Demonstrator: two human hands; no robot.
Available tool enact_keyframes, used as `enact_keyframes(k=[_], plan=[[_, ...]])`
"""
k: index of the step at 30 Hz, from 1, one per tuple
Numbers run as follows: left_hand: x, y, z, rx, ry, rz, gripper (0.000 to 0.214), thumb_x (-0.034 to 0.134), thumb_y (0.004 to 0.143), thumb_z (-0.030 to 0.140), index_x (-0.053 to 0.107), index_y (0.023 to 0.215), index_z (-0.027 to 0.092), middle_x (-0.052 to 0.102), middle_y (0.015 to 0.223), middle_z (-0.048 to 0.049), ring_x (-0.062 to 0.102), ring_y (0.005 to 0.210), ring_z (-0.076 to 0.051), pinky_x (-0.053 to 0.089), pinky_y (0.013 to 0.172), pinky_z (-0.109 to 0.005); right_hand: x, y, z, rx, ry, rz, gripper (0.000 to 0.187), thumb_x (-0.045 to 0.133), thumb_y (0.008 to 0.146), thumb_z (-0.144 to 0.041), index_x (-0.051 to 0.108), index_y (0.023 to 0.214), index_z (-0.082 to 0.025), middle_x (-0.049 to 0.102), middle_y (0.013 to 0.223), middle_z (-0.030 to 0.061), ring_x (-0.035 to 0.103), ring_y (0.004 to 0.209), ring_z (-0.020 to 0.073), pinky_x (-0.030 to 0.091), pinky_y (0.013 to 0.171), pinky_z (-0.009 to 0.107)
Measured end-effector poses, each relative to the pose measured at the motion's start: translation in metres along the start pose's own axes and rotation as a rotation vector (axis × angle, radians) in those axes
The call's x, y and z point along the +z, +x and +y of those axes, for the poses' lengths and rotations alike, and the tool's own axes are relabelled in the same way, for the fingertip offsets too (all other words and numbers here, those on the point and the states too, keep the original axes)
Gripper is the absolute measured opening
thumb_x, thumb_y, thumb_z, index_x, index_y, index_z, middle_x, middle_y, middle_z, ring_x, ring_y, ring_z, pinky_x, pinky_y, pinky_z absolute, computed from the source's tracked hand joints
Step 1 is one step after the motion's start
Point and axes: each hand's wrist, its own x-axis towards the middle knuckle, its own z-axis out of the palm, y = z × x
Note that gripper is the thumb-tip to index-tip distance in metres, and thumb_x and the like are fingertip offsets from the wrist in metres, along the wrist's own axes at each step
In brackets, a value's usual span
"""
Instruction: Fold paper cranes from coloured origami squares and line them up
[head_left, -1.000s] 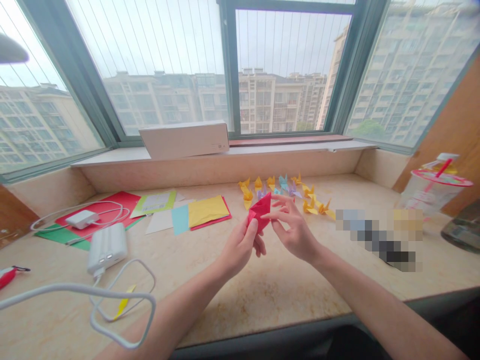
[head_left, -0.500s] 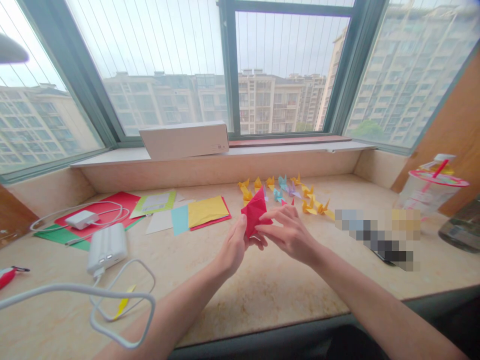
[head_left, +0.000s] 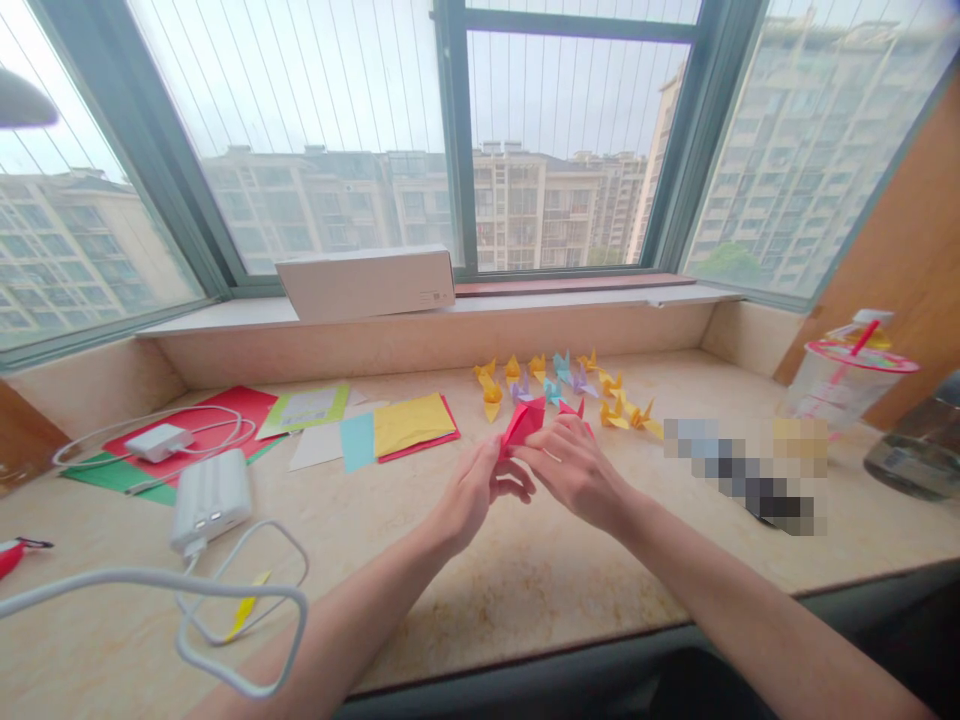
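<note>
A partly folded piece of red origami paper (head_left: 523, 418) is held up over the counter between both hands. My left hand (head_left: 474, 490) pinches its lower left side, the other fingers curled beneath. With thumb and fingers closed on its lower right, my right hand (head_left: 574, 465) covers part of the paper. Just behind the hands stand several folded paper cranes (head_left: 611, 410) in yellow, blue and purple. A red pointed paper piece (head_left: 574, 408) shows above my right hand, partly hidden by it.
Yellow paper (head_left: 412, 424) lies on red sheets to the left, beside a light blue sheet (head_left: 358, 443). A white power bank (head_left: 212, 498) with looping cables is further left. A lidded cup with a straw (head_left: 847, 380) stands at the right. A long white box (head_left: 367, 283) rests on the sill.
The red paper has tilted, so its broad face no longer shows and it looks narrower. My right hand has moved slightly left, closer over the paper. The view has shifted a little.
</note>
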Motion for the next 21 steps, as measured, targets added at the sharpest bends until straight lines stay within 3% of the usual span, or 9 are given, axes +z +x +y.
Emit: enact_keyframes(k=[4,8,15,21], plan=[[-0.002,0.001,0.001,0.028,0.014,-0.011,0.043,0.054,0.094,0.051,0.066,0.107,0.012,0.066,0.084,-0.0070,0.064,0.066,-0.018,0.052,0.059,-0.031,-0.003,0.003,-0.002,0.051,0.018,0.060,0.016,0.055,0.098,-0.016,0.069,0.100,-0.023,0.073,0.091,0.0045,0.062,0.082,0.0200,0.042,0.086,0.041],[-0.002,-0.001,0.004,0.022,0.055,-0.057,0.051,0.058,0.093,0.048,0.052,0.134,0.018,0.068,0.097,-0.0080,0.066,0.070,-0.017,0.055,0.066,-0.033,-0.001,0.004,-0.001,0.062,0.040,0.083,0.015,0.060,0.095,-0.018,0.065,0.083,-0.023,0.072,0.086,0.0027,0.060,0.076,0.0184,0.041,0.086,0.040],[0.000,-0.003,0.005,0.041,0.151,-0.100,0.049,0.057,0.095,0.047,0.048,0.136,0.022,0.065,0.105,-0.0085,0.067,0.075,-0.016,0.056,0.069,-0.032,0.010,0.001,0.002,0.251,0.293,0.127,0.010,0.068,0.091,-0.024,0.066,0.081,-0.023,0.068,0.110,0.0066,0.062,0.105,0.0242,0.042,0.092,0.043],[-0.002,-0.002,0.002,0.060,0.137,-0.110,0.049,0.051,0.097,0.050,0.047,0.137,0.022,0.064,0.097,-0.0062,0.067,0.075,-0.017,0.057,0.068,-0.032,0.007,0.003,0.001,0.400,0.532,0.120,0.008,0.070,0.089,-0.025,0.072,0.082,-0.023,0.068,0.107,0.0080,0.063,0.105,0.0249,0.046,0.095,0.044]])
